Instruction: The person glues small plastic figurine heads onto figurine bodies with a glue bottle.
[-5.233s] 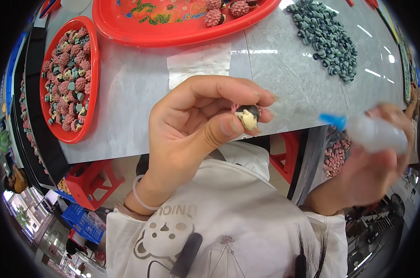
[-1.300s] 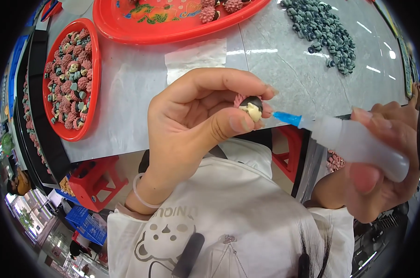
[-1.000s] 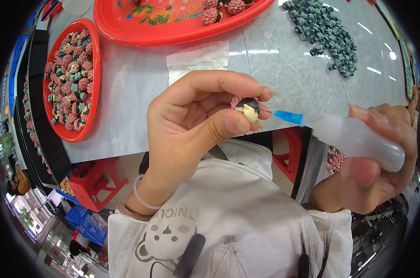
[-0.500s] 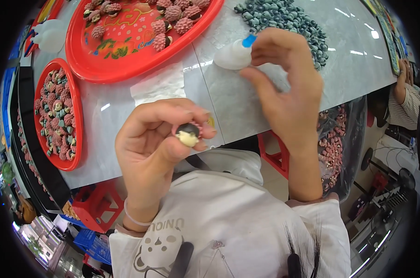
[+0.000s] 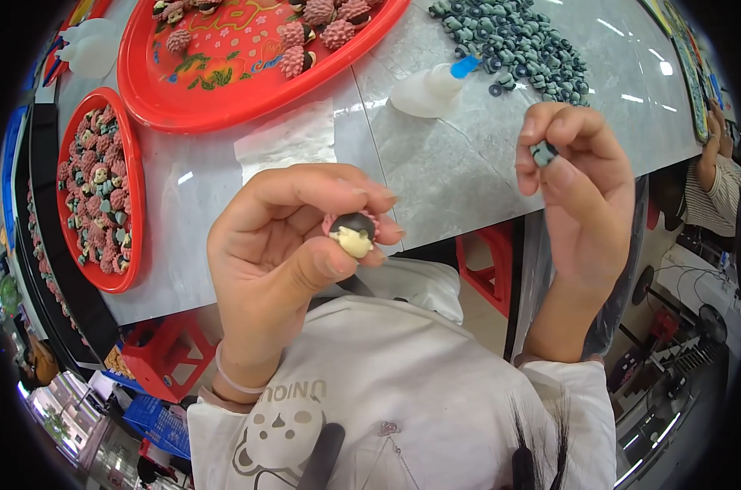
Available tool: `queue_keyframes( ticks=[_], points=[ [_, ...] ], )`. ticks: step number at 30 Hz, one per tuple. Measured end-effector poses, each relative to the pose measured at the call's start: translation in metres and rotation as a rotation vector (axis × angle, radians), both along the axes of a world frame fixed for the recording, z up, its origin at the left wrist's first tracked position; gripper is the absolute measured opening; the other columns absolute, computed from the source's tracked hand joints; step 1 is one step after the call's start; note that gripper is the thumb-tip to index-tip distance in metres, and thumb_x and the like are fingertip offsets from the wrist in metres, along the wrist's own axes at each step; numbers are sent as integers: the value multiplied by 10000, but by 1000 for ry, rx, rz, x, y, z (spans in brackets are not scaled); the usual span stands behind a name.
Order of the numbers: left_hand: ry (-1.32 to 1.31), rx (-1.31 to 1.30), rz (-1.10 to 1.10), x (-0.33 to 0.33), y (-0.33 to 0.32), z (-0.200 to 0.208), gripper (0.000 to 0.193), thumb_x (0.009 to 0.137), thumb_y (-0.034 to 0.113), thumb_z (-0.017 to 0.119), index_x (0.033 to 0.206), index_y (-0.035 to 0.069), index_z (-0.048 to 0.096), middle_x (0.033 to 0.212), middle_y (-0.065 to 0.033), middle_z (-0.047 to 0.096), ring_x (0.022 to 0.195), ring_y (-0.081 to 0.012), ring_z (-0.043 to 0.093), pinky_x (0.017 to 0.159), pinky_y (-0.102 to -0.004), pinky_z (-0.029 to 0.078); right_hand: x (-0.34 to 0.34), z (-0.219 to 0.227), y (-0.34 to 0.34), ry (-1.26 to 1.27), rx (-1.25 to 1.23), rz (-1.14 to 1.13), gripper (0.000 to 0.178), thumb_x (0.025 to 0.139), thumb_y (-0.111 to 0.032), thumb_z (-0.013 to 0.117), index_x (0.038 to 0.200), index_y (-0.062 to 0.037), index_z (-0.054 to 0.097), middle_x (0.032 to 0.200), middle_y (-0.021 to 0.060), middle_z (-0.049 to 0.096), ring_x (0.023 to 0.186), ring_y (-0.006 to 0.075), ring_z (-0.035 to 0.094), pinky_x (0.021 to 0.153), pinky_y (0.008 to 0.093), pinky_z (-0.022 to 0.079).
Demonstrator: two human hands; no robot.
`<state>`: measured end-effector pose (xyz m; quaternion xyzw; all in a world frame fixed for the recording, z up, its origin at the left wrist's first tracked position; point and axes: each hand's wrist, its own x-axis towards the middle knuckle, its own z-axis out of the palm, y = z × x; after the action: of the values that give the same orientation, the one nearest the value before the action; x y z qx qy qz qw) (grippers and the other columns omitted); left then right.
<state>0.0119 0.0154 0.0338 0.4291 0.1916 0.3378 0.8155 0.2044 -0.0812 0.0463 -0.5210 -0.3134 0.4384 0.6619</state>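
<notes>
Between the thumb and fingers of my left hand (image 5: 276, 233) is a small figurine head (image 5: 354, 234), cream below, dark on top, with a knobbly pink back. My right hand (image 5: 587, 188), off to the right over the table's near edge, pinches a small grey-green and dark piece (image 5: 542, 153). It looks like those in the pile of grey-green pieces (image 5: 517, 45) at the far side. A white squeeze bottle (image 5: 423, 91) with a blue tip stands on the table, between the pile and my hands, touched by neither.
A big red tray (image 5: 182, 118) with several pink figurine pieces lies at the far left. Nearer, a smaller red tray (image 5: 132, 245) is full of mixed pieces. Another white bottle (image 5: 89, 51) stands at left. Red stools (image 5: 166, 355) are under the table edge. A person's arm (image 5: 709, 159) shows at far right.
My right hand has left the squeeze bottle, moved right and toward me, and now pinches a small grey-green piece. My left hand keeps the figurine head, shifted slightly right.
</notes>
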Motion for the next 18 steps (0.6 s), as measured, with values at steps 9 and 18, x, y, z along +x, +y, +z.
queue_keyframes(
  ticks=[9,18],
  points=[
    [139,-48,-51,4,-5,6,388,728,295,643,943,22,470,926,-135,499,711,-160,553,565,-180,444,-11,-1,-3,169,-19,139,302,771,-190,592,954,11,463,884,125,463,619,99,438,491,159,368],
    [117,-137,-63,5,-9,5,440,691,323,671,931,21,461,904,-122,520,706,-154,568,546,-178,457,-31,14,5,36,20,182,276,763,-151,602,915,35,467,873,169,481,604,109,505,461,146,417]
  ],
)
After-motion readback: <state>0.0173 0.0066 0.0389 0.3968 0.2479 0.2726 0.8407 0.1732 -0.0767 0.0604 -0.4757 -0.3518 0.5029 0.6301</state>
